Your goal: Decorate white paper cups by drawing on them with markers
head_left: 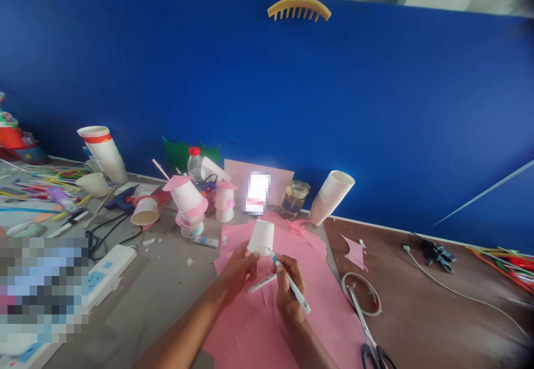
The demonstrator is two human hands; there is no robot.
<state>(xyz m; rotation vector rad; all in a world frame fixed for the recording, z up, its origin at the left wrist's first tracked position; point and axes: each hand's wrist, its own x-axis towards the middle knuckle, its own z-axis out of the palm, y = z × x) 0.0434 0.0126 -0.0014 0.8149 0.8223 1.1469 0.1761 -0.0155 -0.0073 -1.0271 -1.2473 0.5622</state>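
Cup [262, 235] in L hand [240, 267], R hand [287, 301] w/ pen [301, 299].

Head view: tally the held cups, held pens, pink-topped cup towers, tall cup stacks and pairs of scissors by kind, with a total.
Held cup: 1
Held pen: 1
Pink-topped cup towers: 2
Tall cup stacks: 2
Scissors: 1
Total: 7
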